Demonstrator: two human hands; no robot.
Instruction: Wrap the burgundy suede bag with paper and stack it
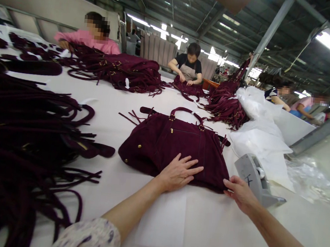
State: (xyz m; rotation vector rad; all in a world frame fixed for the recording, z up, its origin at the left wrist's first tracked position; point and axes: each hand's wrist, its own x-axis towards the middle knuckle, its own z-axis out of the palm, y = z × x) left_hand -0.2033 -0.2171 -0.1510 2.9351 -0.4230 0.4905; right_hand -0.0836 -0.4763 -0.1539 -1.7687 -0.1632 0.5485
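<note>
Maroon bag (177,143), centre of frame: from my remote seat I see the left hand (178,173) flat on it, fingers spread, the right hand (241,193) pinching its lower-right corner. Even palm pressure and a light pinch should, I judge, avoid creases. I count one bag under hand, one dispenser (247,174) centre-right, one sheet (163,223) lower centre; the pile (24,144) at left I can't count.

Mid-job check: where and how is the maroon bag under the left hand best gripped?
Take the maroon bag by the crown of its curved handle, probably reaching over from the near side: the slender handle arches beyond the bag's far edge with an open gap inside, giving something to close around.
</note>
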